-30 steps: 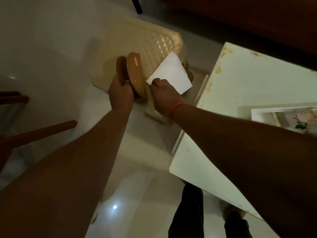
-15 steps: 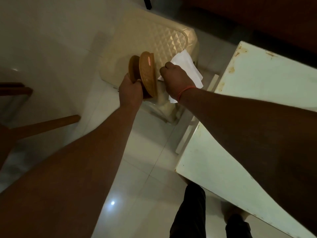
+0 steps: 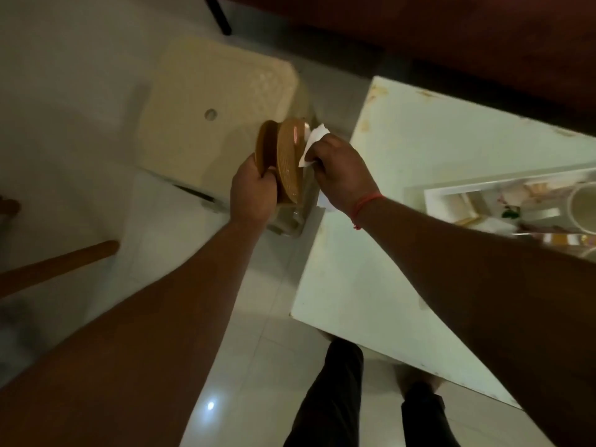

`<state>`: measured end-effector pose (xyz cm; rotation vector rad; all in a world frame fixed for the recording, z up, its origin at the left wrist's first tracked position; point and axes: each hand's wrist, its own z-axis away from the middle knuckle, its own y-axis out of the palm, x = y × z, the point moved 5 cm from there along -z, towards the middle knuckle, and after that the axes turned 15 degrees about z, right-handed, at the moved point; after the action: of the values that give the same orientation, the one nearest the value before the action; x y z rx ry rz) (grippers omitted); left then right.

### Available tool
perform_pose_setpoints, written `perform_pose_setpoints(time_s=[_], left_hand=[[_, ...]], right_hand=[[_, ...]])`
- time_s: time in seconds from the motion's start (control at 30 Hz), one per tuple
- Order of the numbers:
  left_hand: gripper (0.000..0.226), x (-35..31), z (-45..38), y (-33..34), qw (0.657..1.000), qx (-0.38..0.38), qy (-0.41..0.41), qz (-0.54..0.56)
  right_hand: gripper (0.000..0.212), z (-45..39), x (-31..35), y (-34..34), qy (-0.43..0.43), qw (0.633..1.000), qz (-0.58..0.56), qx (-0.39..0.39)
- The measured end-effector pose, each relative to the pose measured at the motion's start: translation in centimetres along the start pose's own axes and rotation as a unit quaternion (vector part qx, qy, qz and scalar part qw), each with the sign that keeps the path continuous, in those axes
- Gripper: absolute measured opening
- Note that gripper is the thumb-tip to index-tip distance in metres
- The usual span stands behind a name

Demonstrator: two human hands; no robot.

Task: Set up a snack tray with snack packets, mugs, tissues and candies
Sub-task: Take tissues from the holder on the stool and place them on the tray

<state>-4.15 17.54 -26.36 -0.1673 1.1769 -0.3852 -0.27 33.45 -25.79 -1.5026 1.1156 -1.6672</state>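
My left hand (image 3: 254, 188) grips a brown tissue holder (image 3: 285, 156) made of two upright discs, held on edge above a cream plastic stool (image 3: 206, 101). My right hand (image 3: 342, 175) pinches a white tissue (image 3: 311, 145) pressed against the holder's right disc; part of the tissue shows below my wrist. At the right edge, on the white table (image 3: 387, 221), lies a white tray (image 3: 451, 195) holding a white mug (image 3: 580, 208) and blurred packets.
The stool stands on a pale tiled floor left of the table. A wooden chair leg (image 3: 58, 262) juts in at the left. A dark sofa or wall runs along the top. My legs (image 3: 325, 398) in dark trousers stand by the table's near corner.
The tissue, spread wide a second ago, is now bunched against the holder. Both hands moved right and toward me; the view shifted so the tray shows again.
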Motion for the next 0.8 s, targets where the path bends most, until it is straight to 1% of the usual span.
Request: perform_pose_setpoints(time_s=[0.13,0.3,0.4,0.5,0.63,0.8], left_hand=[[0.023,-1.6,3.9,6.6,0.999,0.047,0.009,-0.006],[0.023,-3.1,9.5,15.3,0.996,0.091,0.008,-0.02],[0.027,-3.0,13.3,20.2,0.991,0.128,0.001,-0.042],[0.031,-2.3,16.8,24.2,0.987,0.153,-0.026,-0.049],[0.031,-0.5,19.9,27.6,0.983,0.147,-0.079,-0.075],[0.029,0.9,21.7,29.4,0.98,0.124,-0.099,-0.12]], right_hand=[[0.018,6.1,-5.2,-4.1,0.115,0.99,-0.075,0.018],[0.013,16.8,-10.6,-7.6,0.189,0.965,-0.158,0.091],[0.019,22.1,-13.2,-8.8,0.234,0.939,-0.206,0.145],[0.024,25.7,-15.4,-9.6,0.248,0.924,-0.228,0.181],[0.016,28.1,-17.4,-10.4,0.235,0.917,-0.234,0.22],[0.023,29.5,-19.0,-10.6,0.235,0.914,-0.247,0.218]])
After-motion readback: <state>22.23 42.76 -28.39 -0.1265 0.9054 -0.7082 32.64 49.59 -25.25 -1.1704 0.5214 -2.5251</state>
